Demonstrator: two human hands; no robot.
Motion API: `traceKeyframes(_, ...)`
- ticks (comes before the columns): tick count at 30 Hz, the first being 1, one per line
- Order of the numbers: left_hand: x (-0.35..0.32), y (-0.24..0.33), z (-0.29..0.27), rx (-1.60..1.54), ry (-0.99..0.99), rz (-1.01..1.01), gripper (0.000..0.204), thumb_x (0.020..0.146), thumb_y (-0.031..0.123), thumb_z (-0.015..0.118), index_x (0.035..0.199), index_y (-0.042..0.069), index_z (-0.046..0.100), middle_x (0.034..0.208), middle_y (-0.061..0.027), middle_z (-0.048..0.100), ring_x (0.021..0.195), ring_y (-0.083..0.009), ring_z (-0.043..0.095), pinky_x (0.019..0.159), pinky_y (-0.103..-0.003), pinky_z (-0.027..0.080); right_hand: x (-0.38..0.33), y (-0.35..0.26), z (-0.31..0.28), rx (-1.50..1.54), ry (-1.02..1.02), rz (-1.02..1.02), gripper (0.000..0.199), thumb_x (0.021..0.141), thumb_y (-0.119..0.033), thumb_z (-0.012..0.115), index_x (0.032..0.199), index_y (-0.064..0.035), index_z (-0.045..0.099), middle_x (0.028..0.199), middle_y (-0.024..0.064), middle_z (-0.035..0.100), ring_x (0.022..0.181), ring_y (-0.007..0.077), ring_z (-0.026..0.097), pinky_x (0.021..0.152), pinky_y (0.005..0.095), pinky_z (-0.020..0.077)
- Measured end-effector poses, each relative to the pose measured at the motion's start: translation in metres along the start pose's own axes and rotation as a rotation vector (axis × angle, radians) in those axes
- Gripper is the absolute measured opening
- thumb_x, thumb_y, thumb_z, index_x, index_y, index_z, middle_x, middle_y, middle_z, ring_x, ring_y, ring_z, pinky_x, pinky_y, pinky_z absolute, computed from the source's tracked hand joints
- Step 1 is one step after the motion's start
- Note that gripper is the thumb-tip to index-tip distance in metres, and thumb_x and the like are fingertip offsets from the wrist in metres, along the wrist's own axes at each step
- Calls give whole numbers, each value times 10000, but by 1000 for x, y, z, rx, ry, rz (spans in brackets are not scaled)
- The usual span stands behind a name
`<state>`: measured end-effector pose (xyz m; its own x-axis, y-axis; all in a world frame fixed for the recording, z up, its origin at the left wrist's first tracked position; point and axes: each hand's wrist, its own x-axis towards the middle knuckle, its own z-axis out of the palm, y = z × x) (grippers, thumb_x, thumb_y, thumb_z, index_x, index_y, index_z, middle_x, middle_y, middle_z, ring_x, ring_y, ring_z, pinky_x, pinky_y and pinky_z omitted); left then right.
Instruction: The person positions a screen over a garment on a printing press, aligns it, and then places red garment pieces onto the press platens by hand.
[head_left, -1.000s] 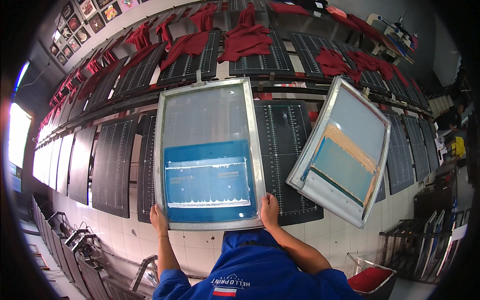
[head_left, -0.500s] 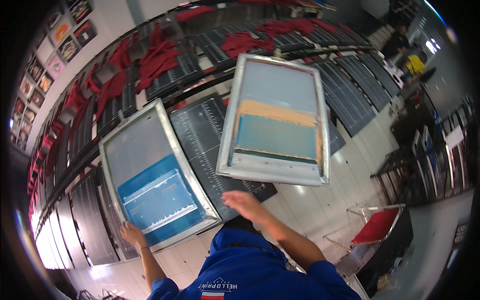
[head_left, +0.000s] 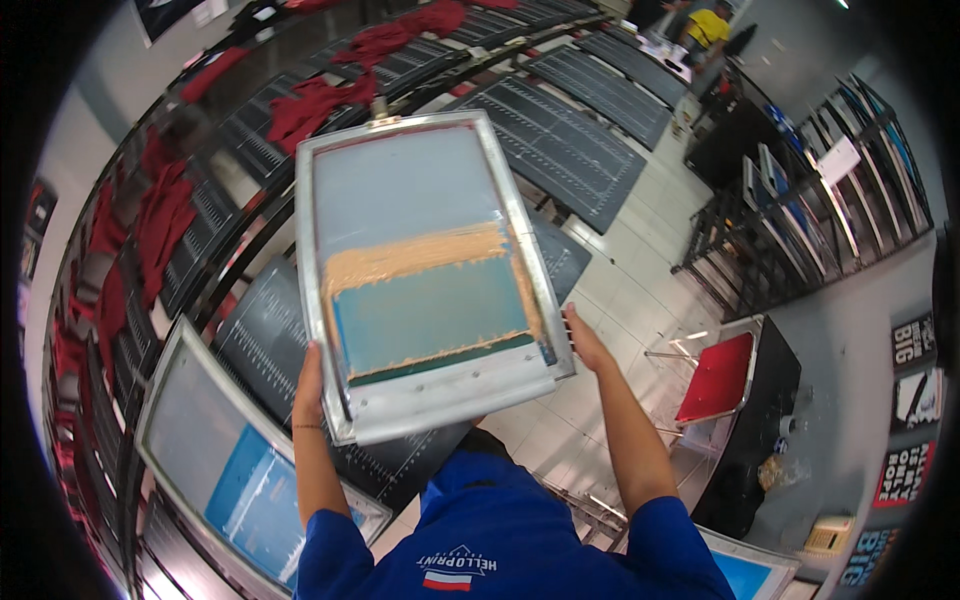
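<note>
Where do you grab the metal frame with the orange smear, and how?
Best, I think: hold the metal frame by both long side rails, near the close end, one grip from each side, like the left grip and right grip here. The rails look straight and narrow; the orange smear covers part of the middle, and a metal bar crosses the close end.

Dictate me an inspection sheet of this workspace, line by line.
Surface: dark board with white markings, partly covered by the screen.
Job's things: silver-framed screen with an orange smear; squeegee with a green strip along its lower end; second screen, part blue, at lower left.
Clutter: red cloths strewn over boards beyond.
Hands: left hand at the first screen's left edge, right hand at its right; fingers partly hidden.
Cables: nothing seen.
Surroundings: red-seated chair at right; person in yellow far off.
</note>
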<state>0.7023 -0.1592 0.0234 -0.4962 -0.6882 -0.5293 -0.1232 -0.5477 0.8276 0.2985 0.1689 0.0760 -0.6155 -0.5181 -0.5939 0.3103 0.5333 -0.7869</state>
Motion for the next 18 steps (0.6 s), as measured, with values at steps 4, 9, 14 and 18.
traceKeyframes(4, -2, 34, 58, -319, -105, -72, 571, 964, 580, 455, 1171, 70, 610, 929, -31, 640, 810, -160, 607, 721, -302, 516, 20, 30, -8, 1, 96, -233, 696, 974, -617, 364, 1335, -39, 501, 1248, 118, 571, 1158, 225, 514, 985, 334, 399)
traceKeyframes(9, 12, 38, 58, -465, -144, -24, 564, 988, 510, 440, 1308, 53, 522, 1191, -92, 596, 1078, -244, 569, 952, -347, 443, 27, 23, 1, -70, 56, -155, 617, 995, -536, 402, 1347, -43, 522, 1272, 163, 586, 1172, 241, 537, 999, 343, 406)
traceKeyframes(14, 21, 46, 42, -317, -267, 39, 631, 989, 500, 437, 1401, 22, 430, 1356, -122, 510, 1220, -285, 485, 1063, -379, 357, 1, 20, 3, -46, 122, -243, 586, 995, -513, 422, 1337, -54, 550, 1204, 173, 636, 1107, 243, 592, 970, 336, 437)
traceKeyframes(18, 21, 71, 93, -303, -346, -38, 595, 994, 482, 443, 1372, 23, 463, 1272, -113, 564, 1137, -255, 541, 998, -352, 419, -52, 38, -25, 29, 253, -191, 549, 1020, -461, 410, 1365, -48, 519, 1211, 142, 627, 1115, 197, 570, 964, 313, 438)
